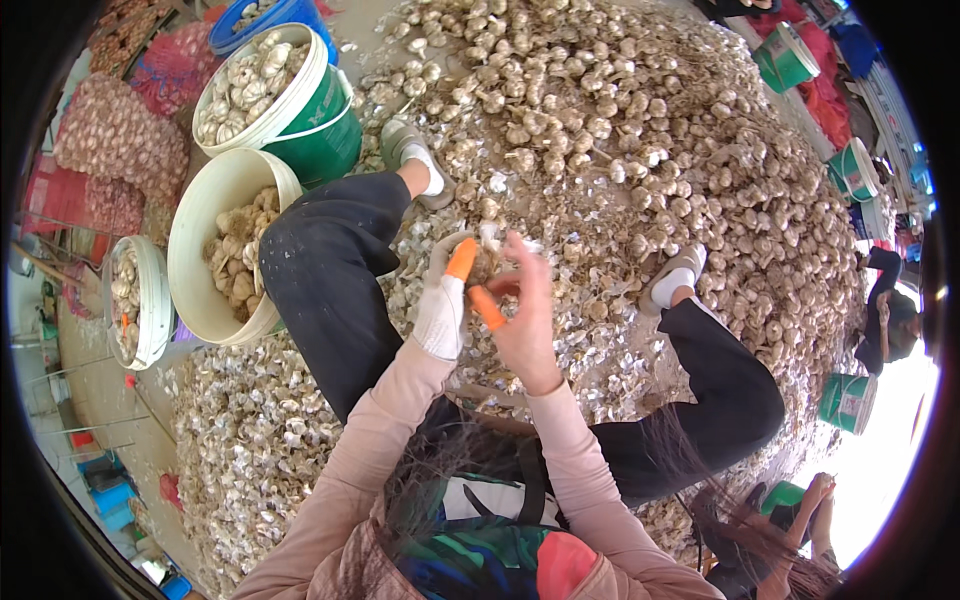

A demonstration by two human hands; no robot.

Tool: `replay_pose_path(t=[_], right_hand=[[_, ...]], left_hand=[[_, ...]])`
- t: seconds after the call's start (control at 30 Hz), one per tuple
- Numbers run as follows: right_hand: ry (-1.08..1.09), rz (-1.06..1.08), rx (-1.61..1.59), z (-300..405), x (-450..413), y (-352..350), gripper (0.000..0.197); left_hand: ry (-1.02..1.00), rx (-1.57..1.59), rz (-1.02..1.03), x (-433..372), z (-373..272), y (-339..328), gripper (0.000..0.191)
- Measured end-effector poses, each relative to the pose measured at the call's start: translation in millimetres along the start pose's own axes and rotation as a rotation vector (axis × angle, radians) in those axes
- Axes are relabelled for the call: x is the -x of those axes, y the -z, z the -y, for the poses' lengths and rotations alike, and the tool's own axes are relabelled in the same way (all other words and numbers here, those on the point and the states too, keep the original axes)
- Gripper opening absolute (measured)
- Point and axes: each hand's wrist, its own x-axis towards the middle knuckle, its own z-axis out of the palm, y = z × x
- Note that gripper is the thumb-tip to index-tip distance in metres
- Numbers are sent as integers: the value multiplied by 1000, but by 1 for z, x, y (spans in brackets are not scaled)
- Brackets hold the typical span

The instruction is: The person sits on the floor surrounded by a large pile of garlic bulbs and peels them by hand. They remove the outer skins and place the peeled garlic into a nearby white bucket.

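My left hand (pixel 444 304) wears a whitish glove with an orange cover on the thumb. Its fingers close around a brownish garlic bulb (pixel 483 267), mostly hidden between my hands. Close by on the right is my right hand (pixel 527 319), bare except for an orange thumb cover. Its fingers are blurred and curve toward the bulb, so I cannot tell whether they touch it. Below my hands, papery garlic skins (pixel 592 360) litter the floor between my feet. A large heap of untrimmed garlic bulbs (pixel 720 187) spreads ahead and to the right.
At my left knee stands a cream bucket (pixel 187 247) with brownish bulbs, beside a green bucket (pixel 322 124) of whiter garlic. Farther left are a smaller white tub (pixel 161 300) and full mesh sacks (pixel 120 139). Other people (pixel 889 315) sit at the right edge near green buckets (pixel 847 403).
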Motion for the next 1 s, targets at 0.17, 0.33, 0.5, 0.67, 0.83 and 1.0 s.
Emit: replay_pose_path(t=[0.17,0.33,0.5,0.67,0.83,1.0], right_hand=[[-146,41,-333,-10,20,37,45],[-253,-2,-560,-2,40,39,18],[-260,88,-499,-5,54,43,16],[-67,78,-350,-15,62,27,18],[340,303,-42,-1,73,26,10],[165,620,151,-15,88,64,14]], left_hand=[[316,279,308,11,-9,-6,41],[378,97,227,33,12,-14,45],[279,-70,250,54,22,-19,41],[-122,-230,229,44,39,-15,40],[474,312,234,11,25,8,48],[272,88,198,23,13,3,45]])
